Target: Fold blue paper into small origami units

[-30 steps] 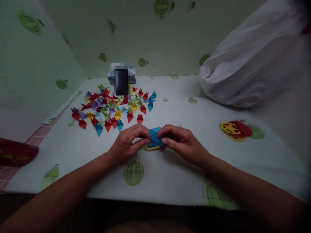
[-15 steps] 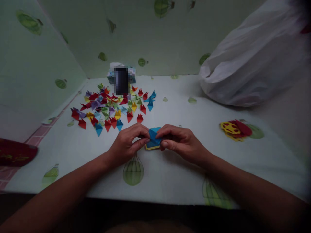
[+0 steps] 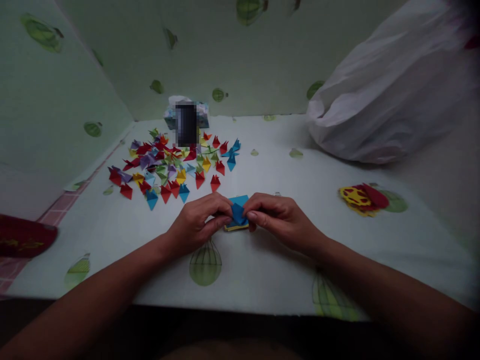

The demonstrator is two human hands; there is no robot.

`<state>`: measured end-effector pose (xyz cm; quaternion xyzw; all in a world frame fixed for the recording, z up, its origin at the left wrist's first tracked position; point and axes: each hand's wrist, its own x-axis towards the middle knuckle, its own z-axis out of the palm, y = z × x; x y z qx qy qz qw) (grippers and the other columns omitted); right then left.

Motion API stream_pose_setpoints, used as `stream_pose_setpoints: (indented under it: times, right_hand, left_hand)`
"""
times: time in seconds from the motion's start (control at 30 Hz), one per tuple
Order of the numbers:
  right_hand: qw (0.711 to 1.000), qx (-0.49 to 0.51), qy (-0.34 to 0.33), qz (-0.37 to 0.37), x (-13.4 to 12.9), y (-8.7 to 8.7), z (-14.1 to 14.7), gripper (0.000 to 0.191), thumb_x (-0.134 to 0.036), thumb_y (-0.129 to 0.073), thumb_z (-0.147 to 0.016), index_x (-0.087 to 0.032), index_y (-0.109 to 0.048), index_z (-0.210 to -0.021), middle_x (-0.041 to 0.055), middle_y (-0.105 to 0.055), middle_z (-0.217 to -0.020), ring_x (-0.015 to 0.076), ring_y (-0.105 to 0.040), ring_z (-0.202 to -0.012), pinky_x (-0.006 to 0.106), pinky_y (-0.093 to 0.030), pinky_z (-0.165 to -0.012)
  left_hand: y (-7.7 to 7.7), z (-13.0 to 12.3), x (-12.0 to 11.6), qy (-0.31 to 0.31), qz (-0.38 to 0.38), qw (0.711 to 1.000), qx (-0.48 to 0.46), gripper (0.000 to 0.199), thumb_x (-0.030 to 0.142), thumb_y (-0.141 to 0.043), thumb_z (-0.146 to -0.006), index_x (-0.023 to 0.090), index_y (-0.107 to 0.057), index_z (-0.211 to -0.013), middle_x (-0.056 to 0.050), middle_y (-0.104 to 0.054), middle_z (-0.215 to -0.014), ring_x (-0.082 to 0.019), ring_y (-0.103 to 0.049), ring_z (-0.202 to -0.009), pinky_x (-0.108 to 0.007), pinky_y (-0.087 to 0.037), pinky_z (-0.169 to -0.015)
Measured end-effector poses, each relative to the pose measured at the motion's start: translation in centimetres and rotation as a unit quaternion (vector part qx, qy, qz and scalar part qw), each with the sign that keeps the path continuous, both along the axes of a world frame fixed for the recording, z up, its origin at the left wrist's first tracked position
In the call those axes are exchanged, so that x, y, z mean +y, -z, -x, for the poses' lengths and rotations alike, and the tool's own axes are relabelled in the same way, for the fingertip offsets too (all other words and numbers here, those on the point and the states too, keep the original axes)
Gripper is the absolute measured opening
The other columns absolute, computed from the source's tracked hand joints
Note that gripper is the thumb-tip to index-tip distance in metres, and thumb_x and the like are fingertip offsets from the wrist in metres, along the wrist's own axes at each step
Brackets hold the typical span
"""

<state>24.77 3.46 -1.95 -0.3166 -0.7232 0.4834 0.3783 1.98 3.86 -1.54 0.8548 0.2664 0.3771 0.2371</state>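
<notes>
Between my hands is a small folded blue paper [image 3: 237, 214], narrowing to a point toward me. My left hand [image 3: 204, 217] pinches its left side between thumb and fingers. On the other side, the thumb and fingers of my right hand [image 3: 279, 216] close on its right edge. Directly beneath lies a stack of square paper sheets [image 3: 236, 227], blue on top with yellow showing along the near edge. Fingers cover parts of both the folded paper and the stack.
Many folded paper pieces [image 3: 172, 170] in several colours spread at the back left. Behind them are a tissue box [image 3: 203, 112] and a blurred dark object [image 3: 186, 125]. A large white plastic bag [image 3: 360, 110] stands back right, with red and yellow cut-outs [image 3: 360, 197] nearer me.
The blue paper's shape between my fingers has changed, from crossing flaps to a compact point facing me. My right thumb has shifted slightly left and up onto it.
</notes>
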Motion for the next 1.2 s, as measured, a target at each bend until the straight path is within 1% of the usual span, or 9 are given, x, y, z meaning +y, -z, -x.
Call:
stream_pose_setpoints:
  times: [0.1,0.23,0.5,0.63,0.83,0.9,1.07,1.13,1.2]
  right_hand:
    - [1.000,-0.024,0.005,-0.006,0.01,-0.19,-0.03,0.021,-0.030,-0.060,-0.096,-0.015,-0.071,-0.085,0.0021,-0.065,-0.074,0.0128,-0.061,-0.066,0.026,-0.048,-0.064]
    - [1.000,-0.016,-0.015,0.004,0.06,-0.30,-0.07,0.024,-0.033,-0.060,-0.096,-0.015,-0.070,-0.084,0.0030,-0.066,-0.077,0.0123,-0.061,-0.066,0.026,-0.049,-0.063]
    - [1.000,0.005,-0.030,-0.009,0.17,-0.23,-0.14,0.014,-0.029,-0.069,-0.090,-0.016,-0.071,-0.088,0.0034,-0.067,-0.083,0.0116,-0.059,-0.069,0.025,-0.046,-0.062]
    - [0.999,-0.003,-0.029,-0.025,0.06,-0.26,-0.15,0.014,-0.027,-0.065,-0.093,-0.015,-0.071,-0.088,0.0035,-0.067,-0.082,0.0118,-0.060,-0.070,0.025,-0.047,-0.063]
    - [0.999,-0.003,-0.032,-0.016,0.06,-0.32,-0.02,0.016,-0.025,-0.061,-0.095,-0.015,-0.070,-0.087,0.0026,-0.066,-0.078,0.0111,-0.061,-0.064,0.025,-0.048,-0.061]
    - [0.999,-0.011,-0.030,-0.040,0.13,-0.26,0.00,0.015,-0.024,-0.060,-0.095,-0.015,-0.070,-0.087,0.0025,-0.066,-0.077,0.0111,-0.061,-0.063,0.025,-0.048,-0.061]
    - [0.989,-0.048,-0.018,-0.142,0.13,-0.07,0.01,0.011,-0.015,-0.061,-0.094,-0.015,-0.070,-0.089,0.0022,-0.066,-0.077,0.0108,-0.060,-0.067,0.023,-0.046,-0.063]
    - [0.988,-0.060,-0.009,-0.141,0.03,-0.02,0.05,0.010,-0.013,-0.061,-0.092,-0.015,-0.070,-0.087,0.0012,-0.065,-0.074,0.0102,-0.058,-0.065,0.023,-0.045,-0.061]
    - [0.990,-0.071,0.005,-0.124,-0.09,0.03,0.11,0.011,-0.013,-0.062,-0.091,-0.015,-0.068,-0.083,0.0005,-0.064,-0.072,0.0101,-0.056,-0.063,0.023,-0.044,-0.060]
  left_hand:
    - [0.00,0.00,-0.03,-0.002,0.017,1.000,0.017,0.009,0.016,-0.061,-0.093,0.016,-0.067,-0.087,-0.007,-0.070,-0.085,-0.015,-0.066,-0.076,-0.026,-0.053,-0.069]
    - [0.13,0.05,0.08,-0.011,0.022,1.000,0.020,0.007,0.016,-0.061,-0.092,0.016,-0.066,-0.086,-0.006,-0.070,-0.083,-0.014,-0.065,-0.074,-0.025,-0.051,-0.067]
    - [0.20,0.13,0.21,-0.022,0.031,0.999,0.008,0.005,0.015,-0.063,-0.091,0.016,-0.066,-0.087,-0.005,-0.070,-0.083,-0.014,-0.064,-0.073,-0.025,-0.050,-0.066]
    - [0.15,0.16,0.23,-0.014,0.026,1.000,-0.003,0.005,0.016,-0.063,-0.091,0.016,-0.066,-0.087,-0.005,-0.070,-0.083,-0.014,-0.065,-0.074,-0.026,-0.051,-0.067]
    - [0.12,0.15,0.25,-0.005,0.009,1.000,-0.006,0.005,0.015,-0.064,-0.092,0.016,-0.066,-0.088,-0.007,-0.071,-0.085,-0.015,-0.067,-0.076,-0.026,-0.053,-0.069]
    - [0.12,0.15,0.25,-0.003,0.004,1.000,-0.005,0.005,0.014,-0.063,-0.091,0.015,-0.066,-0.088,-0.007,-0.071,-0.085,-0.015,-0.067,-0.076,-0.025,-0.052,-0.069]
    - [0.19,0.18,0.26,0.000,0.004,1.000,-0.002,0.005,0.014,-0.063,-0.092,0.015,-0.065,-0.088,-0.007,-0.071,-0.085,-0.014,-0.066,-0.076,-0.025,-0.052,-0.069]
    - [0.23,0.19,0.24,0.006,0.011,1.000,-0.010,0.005,0.016,-0.064,-0.092,0.014,-0.066,-0.088,-0.007,-0.071,-0.086,-0.015,-0.067,-0.077,-0.025,-0.052,-0.070]
    - [0.29,0.19,0.15,0.002,0.039,0.999,-0.021,0.006,0.020,-0.064,-0.092,0.014,-0.067,-0.090,-0.007,-0.071,-0.085,-0.014,-0.067,-0.077,-0.024,-0.052,-0.069]
